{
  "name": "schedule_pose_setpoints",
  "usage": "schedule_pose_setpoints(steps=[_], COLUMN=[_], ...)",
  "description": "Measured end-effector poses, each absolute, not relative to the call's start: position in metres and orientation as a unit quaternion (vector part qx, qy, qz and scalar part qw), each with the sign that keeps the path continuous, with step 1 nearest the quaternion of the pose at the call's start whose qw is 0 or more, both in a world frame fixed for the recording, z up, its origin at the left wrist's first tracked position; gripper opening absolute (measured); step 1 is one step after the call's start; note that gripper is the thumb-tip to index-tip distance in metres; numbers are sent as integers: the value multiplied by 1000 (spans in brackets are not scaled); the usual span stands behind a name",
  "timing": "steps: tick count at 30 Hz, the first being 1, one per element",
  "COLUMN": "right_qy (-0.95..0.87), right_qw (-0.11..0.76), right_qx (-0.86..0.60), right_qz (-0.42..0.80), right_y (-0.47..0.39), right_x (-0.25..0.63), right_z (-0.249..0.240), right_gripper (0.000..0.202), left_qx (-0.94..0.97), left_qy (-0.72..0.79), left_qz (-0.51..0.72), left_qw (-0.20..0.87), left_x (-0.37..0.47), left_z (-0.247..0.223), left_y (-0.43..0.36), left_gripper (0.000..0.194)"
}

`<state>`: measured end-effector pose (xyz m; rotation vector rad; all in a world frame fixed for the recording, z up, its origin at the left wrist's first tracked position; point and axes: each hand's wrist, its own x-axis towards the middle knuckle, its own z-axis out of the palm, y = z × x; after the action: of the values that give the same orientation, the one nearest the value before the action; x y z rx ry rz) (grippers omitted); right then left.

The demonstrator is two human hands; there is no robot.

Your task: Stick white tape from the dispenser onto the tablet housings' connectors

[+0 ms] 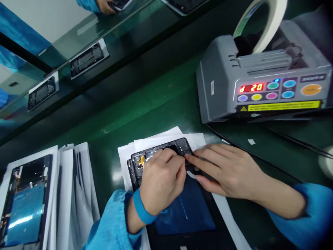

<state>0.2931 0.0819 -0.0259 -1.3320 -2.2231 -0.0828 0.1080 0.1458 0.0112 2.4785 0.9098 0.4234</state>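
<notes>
An opened tablet (187, 222) lies on white paper sheets (166, 133), its internal parts exposed along the top and a dark blue panel below. My left hand (163, 180), with a blue band round the wrist, is closed over the tablet's upper part; whatever its fingertips pinch is hidden. From the right, my right hand (226, 170) reaches in with fingers stretched out. Its index fingertip touches the tablet's upper right area, and the thumb lies apart from it, beside a small curved white strip (191, 174).
A grey tape dispenser (221, 80) with a tape roll (273, 27) stands at the upper right, its cable crossing the green table. Another opened tablet (28, 201) rests on stacked sheets at left. Beyond a raised ledge, a co-worker's hand (105, 6) holds a device.
</notes>
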Motion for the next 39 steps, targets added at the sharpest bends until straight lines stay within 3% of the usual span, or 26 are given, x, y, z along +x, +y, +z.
schedule_pose_setpoints(steps=[5,12,26,39], right_qy=[-815,-840,-811,-837], right_qw=[280,251,327,289], right_qx=[-508,-478,-482,-463], right_qz=[-3,-56,57,-40], right_y=[81,78,84,85], right_x=[289,291,296,300], right_z=[-27,-25,-35,-28], right_gripper=[34,31,30,24], left_qx=[896,911,901,895], left_qy=[337,318,314,315], left_qz=[164,128,105,160], left_qw=[240,230,279,274], left_x=[106,103,106,107], left_z=[9,10,10,8], left_y=[146,148,151,152], left_gripper=[18,21,21,16])
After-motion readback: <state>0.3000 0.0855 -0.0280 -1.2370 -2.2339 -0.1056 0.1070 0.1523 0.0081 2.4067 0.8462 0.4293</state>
